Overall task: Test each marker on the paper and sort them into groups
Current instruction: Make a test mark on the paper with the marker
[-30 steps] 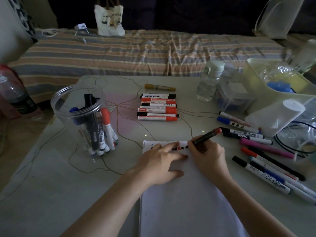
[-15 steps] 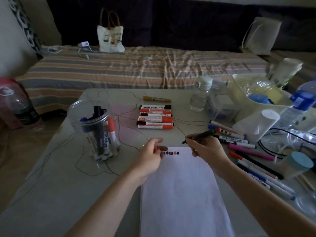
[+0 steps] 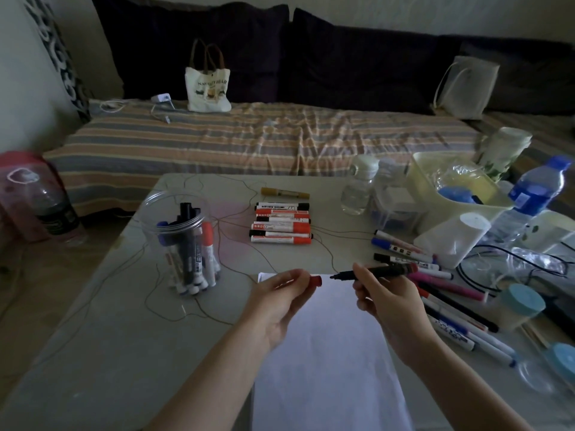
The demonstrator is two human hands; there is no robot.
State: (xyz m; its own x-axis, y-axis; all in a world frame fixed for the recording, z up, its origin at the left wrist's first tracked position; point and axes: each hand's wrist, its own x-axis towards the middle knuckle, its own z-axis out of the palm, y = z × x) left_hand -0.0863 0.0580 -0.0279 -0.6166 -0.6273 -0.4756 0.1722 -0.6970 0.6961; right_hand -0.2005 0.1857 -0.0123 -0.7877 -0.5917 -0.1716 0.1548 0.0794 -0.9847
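An uncapped dark-barrelled marker with a red rear end (image 3: 385, 271) is lying near-horizontal above the white paper sheet (image 3: 326, 353), tip pointing left. Its small red cap (image 3: 316, 280) is sitting just left of the tip, apart from it. A row of red-and-white and black-and-white markers (image 3: 281, 225) is lying sorted beyond the paper. Loose slim markers (image 3: 441, 293) are lying at the right. Upright markers are standing in a clear plastic jar (image 3: 183, 241).
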